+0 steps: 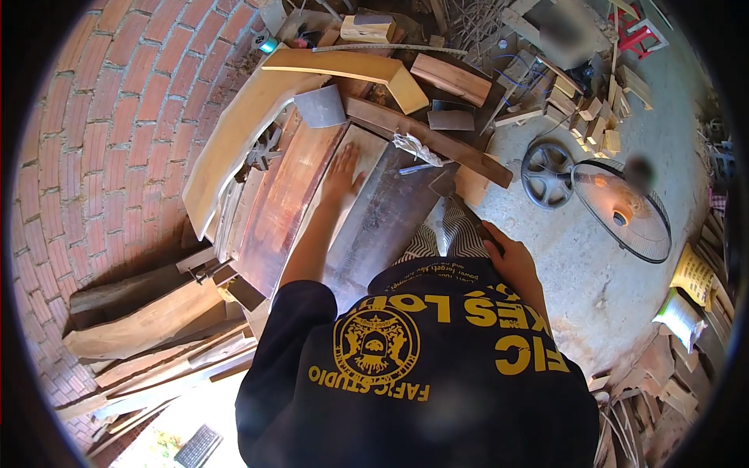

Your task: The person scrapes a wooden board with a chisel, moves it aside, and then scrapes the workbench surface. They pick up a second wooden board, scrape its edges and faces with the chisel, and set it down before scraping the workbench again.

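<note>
My left hand [341,178] lies flat, fingers stretched out, on a pale wooden board [363,148] on the workbench. My right hand [509,254], at my right side, is closed around the dark handle of a tool with a flat, squarish head [442,180]; its exact kind is unclear. That head sits by the right edge of a dark plank [382,214], beside the pale board. On the other side of the board is a reddish-brown plank [282,186]. A crumpled white bag [415,146] rests near the dark plank's far end.
A curved yellowish wood piece [335,64] and a grey sheet [321,107] lie at the bench's far side. A brick wall [117,117] rises on the left. On the floor at right are a fan guard [622,210], a round grey base [545,173] and wood offcuts [597,125].
</note>
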